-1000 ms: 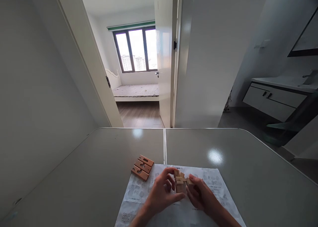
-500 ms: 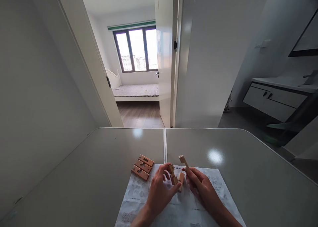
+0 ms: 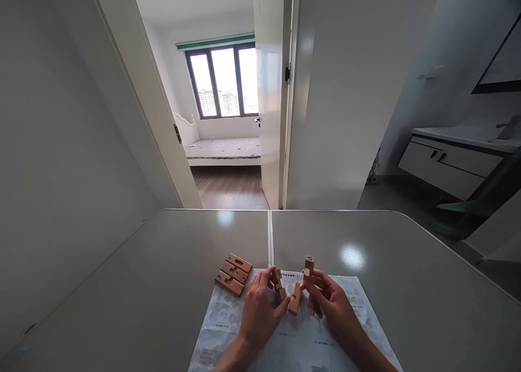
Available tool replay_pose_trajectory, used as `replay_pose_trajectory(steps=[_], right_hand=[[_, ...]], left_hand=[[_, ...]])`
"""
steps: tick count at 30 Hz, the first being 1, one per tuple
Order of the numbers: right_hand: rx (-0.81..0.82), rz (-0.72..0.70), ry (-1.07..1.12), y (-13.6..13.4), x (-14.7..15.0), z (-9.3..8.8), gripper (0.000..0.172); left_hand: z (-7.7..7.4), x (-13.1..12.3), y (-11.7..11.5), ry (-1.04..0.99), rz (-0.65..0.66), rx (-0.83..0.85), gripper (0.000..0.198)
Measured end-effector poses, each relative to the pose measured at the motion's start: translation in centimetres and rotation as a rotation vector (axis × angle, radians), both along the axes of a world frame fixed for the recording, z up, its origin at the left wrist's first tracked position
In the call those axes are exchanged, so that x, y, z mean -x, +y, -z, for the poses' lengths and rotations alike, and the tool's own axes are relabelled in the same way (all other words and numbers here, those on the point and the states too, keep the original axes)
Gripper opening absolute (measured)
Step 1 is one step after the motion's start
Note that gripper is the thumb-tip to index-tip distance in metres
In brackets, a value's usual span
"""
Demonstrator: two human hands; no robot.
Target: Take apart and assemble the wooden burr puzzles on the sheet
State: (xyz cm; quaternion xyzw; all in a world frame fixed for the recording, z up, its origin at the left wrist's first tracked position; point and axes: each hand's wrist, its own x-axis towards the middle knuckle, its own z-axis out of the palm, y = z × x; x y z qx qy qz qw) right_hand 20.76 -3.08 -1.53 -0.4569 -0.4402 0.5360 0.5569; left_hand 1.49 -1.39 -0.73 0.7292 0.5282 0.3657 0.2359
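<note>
My left hand point(image 3: 260, 304) is closed on a notched wooden puzzle piece point(image 3: 279, 285), thumb on its near end and fingers behind it. In my right hand point(image 3: 331, 301) another wooden puzzle piece point(image 3: 309, 263) stands nearly upright, a dark mark on its top end; the fingers hide its lower part. Between the hands a third notched piece point(image 3: 294, 298) rests on the printed sheet point(image 3: 228, 317). Left of my left hand, several flat wooden pieces point(image 3: 234, 274) with cut-outs and dark marks lie side by side, partly on the sheet's corner.
The grey glossy table point(image 3: 163, 285) has a seam point(image 3: 269, 236) running away from me. A wall point(image 3: 73, 171) borders its left side. Beyond the far edge are an open door point(image 3: 271, 100) and a bed point(image 3: 223, 148); a vanity cabinet point(image 3: 448, 160) is at far right.
The piece in my right hand has turned from slanted to nearly upright and shifted slightly right. My left hand has moved a little left with its piece, showing more of the piece between.
</note>
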Motion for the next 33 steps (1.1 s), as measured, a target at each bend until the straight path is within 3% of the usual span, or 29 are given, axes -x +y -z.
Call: replay_pose_trajectory(steps=[8,13,18,29,33], right_hand=[[-0.104,-0.026,-0.11,0.0,-0.5,0.4,0.033],[-0.153,-0.06,-0.358,0.1,-0.9,0.2,0.016],[-0.3,0.023,-0.603,0.6,-1.5,0.7,0.02],[-0.452,0.04,-1.109,1.2,-3.1,2.1,0.03],[-0.508,0.011,-1.16,1.2,-2.9,2.4,0.032]], left_hand=[[-0.5,-0.3,-0.2,0.063,0.037,0.018,0.052],[-0.5,-0.2,-0.4,0.112,0.046,-0.026,0.052],[-0.2,0.0,-0.6,0.13,0.072,-0.063,0.056],[0.4,0.4,-0.5,0.142,0.153,-0.06,0.066],[0.4,0.4,-0.5,0.157,0.182,-0.021,0.07]])
